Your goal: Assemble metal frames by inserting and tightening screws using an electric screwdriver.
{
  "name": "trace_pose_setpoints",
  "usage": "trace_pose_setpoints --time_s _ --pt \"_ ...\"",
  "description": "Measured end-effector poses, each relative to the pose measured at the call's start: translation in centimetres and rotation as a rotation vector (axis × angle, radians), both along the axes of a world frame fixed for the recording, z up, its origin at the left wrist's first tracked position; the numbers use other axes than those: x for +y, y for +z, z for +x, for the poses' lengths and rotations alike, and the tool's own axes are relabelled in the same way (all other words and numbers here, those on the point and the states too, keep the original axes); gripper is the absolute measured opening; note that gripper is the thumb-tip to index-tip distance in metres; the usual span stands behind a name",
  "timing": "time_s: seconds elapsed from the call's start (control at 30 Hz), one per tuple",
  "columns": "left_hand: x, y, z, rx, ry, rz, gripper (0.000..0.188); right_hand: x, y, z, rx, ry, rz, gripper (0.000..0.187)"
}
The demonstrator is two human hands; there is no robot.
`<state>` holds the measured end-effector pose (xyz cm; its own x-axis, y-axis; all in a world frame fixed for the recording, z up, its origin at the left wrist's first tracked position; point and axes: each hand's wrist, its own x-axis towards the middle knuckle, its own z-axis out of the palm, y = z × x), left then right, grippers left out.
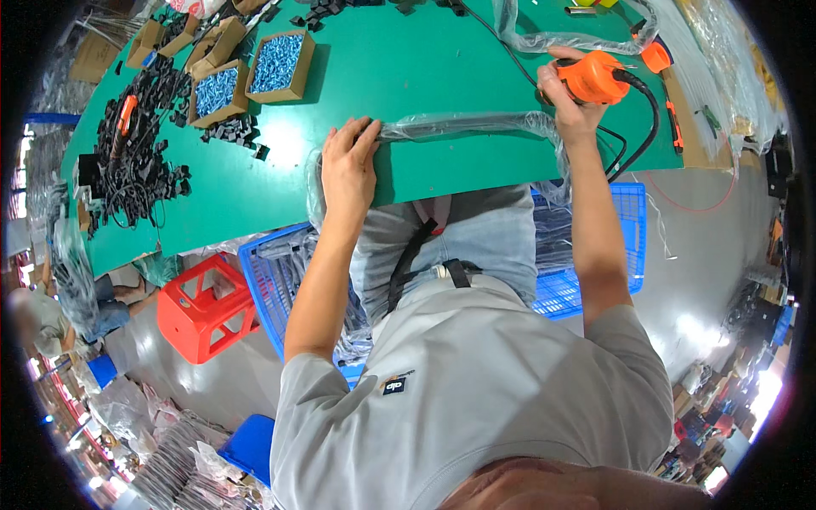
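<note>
A bent bar wrapped in clear plastic film (pixel 463 127) lies along the near side of the green table (pixel 442 68), its ends running down toward the front edge. My left hand (pixel 350 157) is closed over its left corner, fingers pointing away from me. An orange corded power tool (pixel 597 76) is gripped in my right hand (pixel 571 100), just above the bar's right corner. Its black cable (pixel 653 127) loops down beside my right forearm. The tool's working end is hard to make out. A second film-wrapped bent piece (pixel 557 41) lies farther back.
Cardboard boxes of blue screws (pixel 277 64) stand at the back left, beside heaped black parts (pixel 140 144) and an orange-handled tool (pixel 127 115). An orange knife (pixel 674 127) lies at the right edge. Below are blue crates (pixel 629 221) and a red stool (pixel 204 310). Another person (pixel 51 319) is far left.
</note>
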<state>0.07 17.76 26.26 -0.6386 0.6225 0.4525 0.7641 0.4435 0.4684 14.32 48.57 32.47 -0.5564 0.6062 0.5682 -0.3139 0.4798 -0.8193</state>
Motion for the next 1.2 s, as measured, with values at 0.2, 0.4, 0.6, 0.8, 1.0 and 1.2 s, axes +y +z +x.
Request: trace_pose_setpoints --time_s 0.2,0.4,0.6,0.8,1.0,1.2 --pt "0.8 2.7 -1.3 0.036 -0.095 -0.096 0.028 1.2 0.8 -0.1 0.105 -0.009 -0.15 0.028" --pt "1.5 4.8 -12.2 0.196 0.21 -0.035 0.017 1.0 1.7 -0.4 0.042 -0.023 -0.157 0.031" --pt "0.3 5.0 -20.4 -0.045 0.355 -0.286 0.021 0.7 1.8 -0.7 0.057 0.044 -0.172 0.031" --pt "7.6 5.3 -21.2 0.284 0.349 -0.265 0.026 0.5 1.1 -0.1 0.054 0.021 -0.178 0.033" --pt "10.3 4.1 -23.5 0.248 0.362 -0.289 0.027 0.5 1.0 -0.2 0.057 0.069 -0.211 0.033" --pt "4.4 6.1 -13.6 0.105 0.174 0.21 0.016 1.4 0.1 1.0 0.138 0.098 -0.211 0.034"
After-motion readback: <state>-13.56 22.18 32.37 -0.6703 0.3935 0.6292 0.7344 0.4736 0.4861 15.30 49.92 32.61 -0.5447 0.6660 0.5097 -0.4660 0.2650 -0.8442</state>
